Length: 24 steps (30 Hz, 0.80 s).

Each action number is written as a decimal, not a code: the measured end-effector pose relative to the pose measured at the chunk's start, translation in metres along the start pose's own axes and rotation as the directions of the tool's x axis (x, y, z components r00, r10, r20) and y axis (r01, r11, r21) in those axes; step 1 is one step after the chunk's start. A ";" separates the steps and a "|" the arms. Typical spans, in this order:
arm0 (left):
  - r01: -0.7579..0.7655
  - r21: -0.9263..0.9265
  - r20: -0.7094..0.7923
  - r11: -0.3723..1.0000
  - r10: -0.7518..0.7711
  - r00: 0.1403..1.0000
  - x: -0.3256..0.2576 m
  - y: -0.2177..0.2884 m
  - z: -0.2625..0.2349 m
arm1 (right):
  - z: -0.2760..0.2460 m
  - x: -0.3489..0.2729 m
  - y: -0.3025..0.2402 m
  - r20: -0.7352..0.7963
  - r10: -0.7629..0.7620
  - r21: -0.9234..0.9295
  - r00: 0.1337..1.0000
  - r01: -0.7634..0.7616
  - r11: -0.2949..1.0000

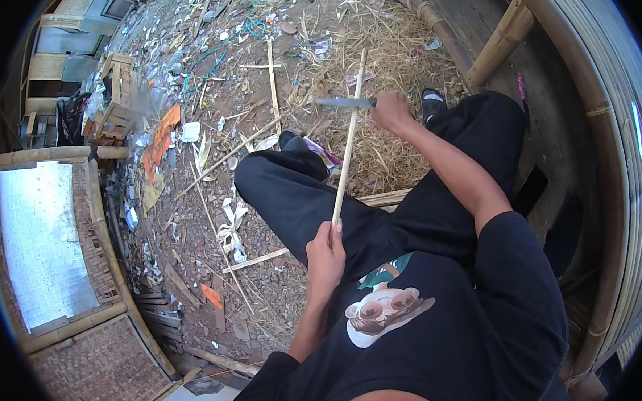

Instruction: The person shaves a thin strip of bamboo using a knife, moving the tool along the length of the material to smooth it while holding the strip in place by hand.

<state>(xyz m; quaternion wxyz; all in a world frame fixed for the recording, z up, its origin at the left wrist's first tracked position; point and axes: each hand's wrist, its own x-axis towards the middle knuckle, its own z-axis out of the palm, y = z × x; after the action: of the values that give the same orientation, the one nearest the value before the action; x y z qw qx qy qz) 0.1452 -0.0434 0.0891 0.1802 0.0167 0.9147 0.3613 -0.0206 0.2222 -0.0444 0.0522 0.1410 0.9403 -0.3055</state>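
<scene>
My left hand (327, 257) is closed round the near end of a long, pale bamboo strip (349, 152), close to my lap. The strip slants up and away from me, its far end over the straw. In my right hand (393, 113) is a knife (345, 102), held by its dark handle. Its blade points left and crosses the strip in view, a little below the far end; whether the edge touches the strip, I cannot tell. Most of the handle is hidden in my fingers.
Straw and shavings (400, 47) cover the ground ahead. Thin bamboo sticks (274, 87) lie on the littered dirt. A wooden crate (116, 102) stands at far left, near an orange scrap (160, 140). A woven bamboo panel (101, 372) is at left; a bamboo post (501, 40) rises at right.
</scene>
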 end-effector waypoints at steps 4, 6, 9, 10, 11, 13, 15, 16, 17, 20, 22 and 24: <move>0.014 -0.017 0.039 1.000 -0.013 0.999 -0.022 0.001 0.005 | -0.006 0.025 0.042 -0.094 0.227 0.086 0.969 -0.220 0.972; 0.044 0.002 0.016 0.999 -0.044 0.999 -0.022 -0.005 -0.001 | -0.003 0.021 0.027 -0.067 0.216 0.128 0.974 -0.207 0.970; 0.065 0.016 0.004 0.998 -0.065 0.998 -0.018 -0.007 -0.003 | 0.008 0.007 0.002 -0.164 0.050 0.115 0.985 -0.031 0.993; 0.067 -0.029 0.014 0.997 -0.066 0.998 -0.014 -0.009 -0.002 | 0.008 0.002 -0.001 -0.108 0.044 0.106 0.993 -0.033 0.994; 0.062 -0.070 0.020 0.996 -0.061 0.998 -0.010 -0.011 -0.003 | 0.004 -0.002 -0.008 -0.108 0.041 0.107 0.993 -0.030 0.994; 0.065 -0.071 0.003 0.995 -0.065 0.998 -0.009 -0.011 -0.003 | -0.002 -0.008 -0.020 -0.008 0.063 0.157 0.998 -0.061 0.986; 0.046 -0.113 0.080 0.993 -0.037 0.996 -0.012 -0.007 0.001 | -0.007 0.009 0.001 -0.067 0.196 0.219 0.978 -0.177 0.960; 0.046 -0.114 0.084 0.992 -0.036 0.996 -0.018 -0.004 0.005 | -0.007 0.014 0.016 -0.112 0.322 0.285 0.940 -0.280 0.917; 0.043 -0.112 0.124 0.993 -0.029 0.992 -0.022 -0.003 0.006 | -0.009 0.016 0.022 -0.116 0.323 0.290 0.939 -0.279 0.915; 0.123 -0.170 0.197 0.978 -0.088 0.976 -0.023 -0.013 0.006 | -0.008 0.016 0.030 -0.156 0.222 0.108 0.962 -0.207 0.972; 0.161 -0.238 0.208 0.958 -0.112 0.972 -0.019 -0.017 0.000 | -0.004 0.011 0.015 -0.211 0.137 0.123 0.968 -0.113 0.986; 0.165 -0.284 0.202 0.945 -0.109 0.973 -0.014 -0.023 -0.004 | -0.001 0.001 -0.002 -0.217 0.075 0.151 0.973 -0.043 0.988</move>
<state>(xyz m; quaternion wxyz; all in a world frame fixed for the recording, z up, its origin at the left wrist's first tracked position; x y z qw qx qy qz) 0.1593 -0.0655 0.0807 0.2892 -0.0414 0.8279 0.4789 -0.0219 0.2218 -0.0426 -0.0545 0.2056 0.9108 -0.3539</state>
